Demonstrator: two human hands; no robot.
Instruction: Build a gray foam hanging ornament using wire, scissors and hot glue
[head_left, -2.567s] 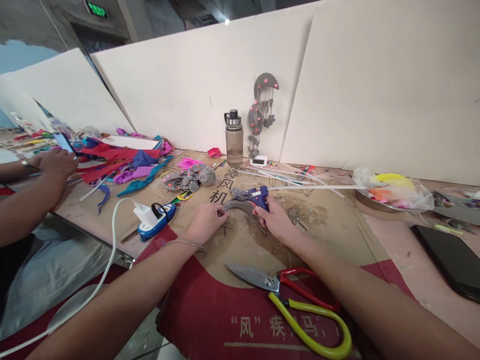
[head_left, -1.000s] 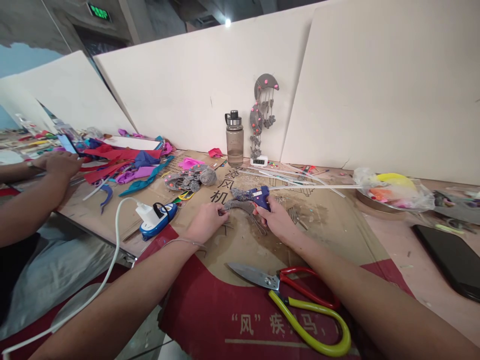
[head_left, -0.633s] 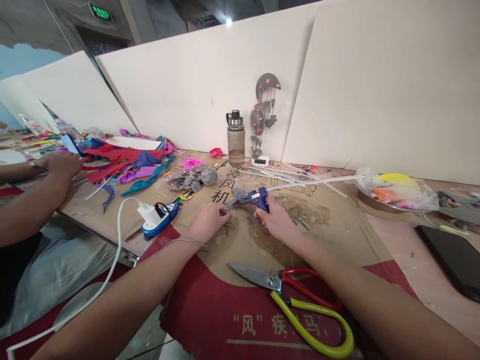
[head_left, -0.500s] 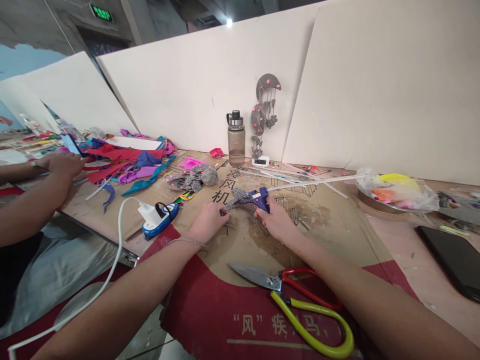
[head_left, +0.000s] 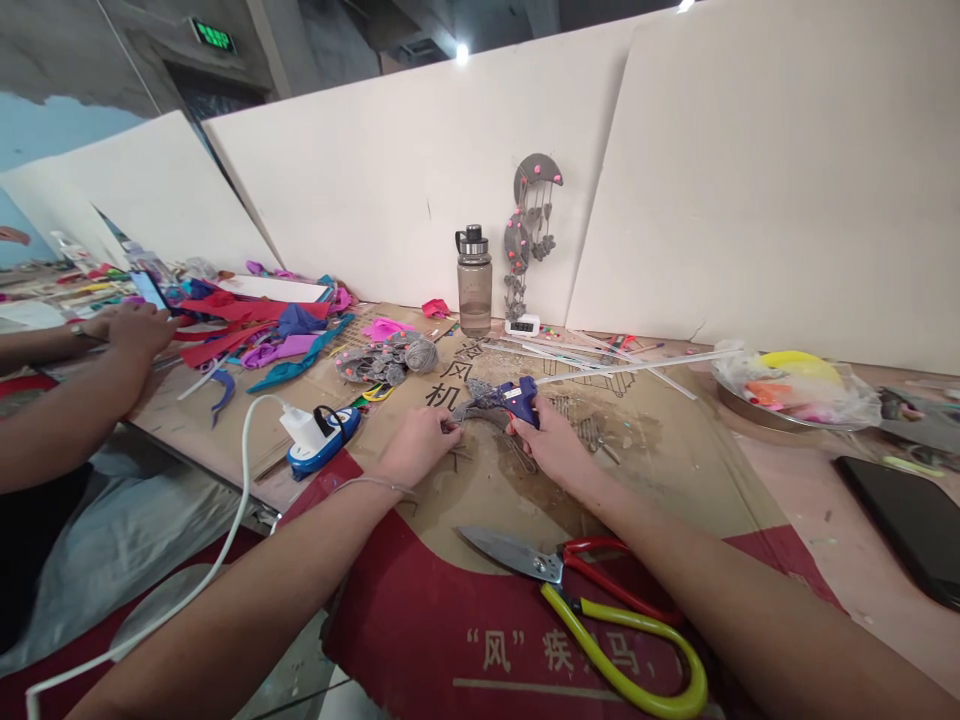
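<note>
My right hand (head_left: 551,435) is closed round the handle of a blue glue gun (head_left: 517,398), which points left with a long clear glue stick (head_left: 637,366) out of its back. Just left of the nozzle, my left hand (head_left: 420,440) pinches the end of a grey fuzzy piece (head_left: 487,415); its exact shape is partly hidden by the fingers and the gun. Both hands are over a flattened cardboard sheet (head_left: 480,500). Closer to me lie large scissors (head_left: 555,570) with one red and one yellow handle loop, blades apart.
A blue power strip (head_left: 322,445) with a white plug stands left. Behind are a grey yarn ball (head_left: 420,353), a water bottle (head_left: 474,285) and a grey moon hanging (head_left: 536,180). A bowl (head_left: 765,410) and a phone (head_left: 900,530) lie right. Another person's hands (head_left: 139,325) rest at left.
The view has shifted slightly. My hands keep nearly the same position, with the glue gun's nozzle still at the grey piece.
</note>
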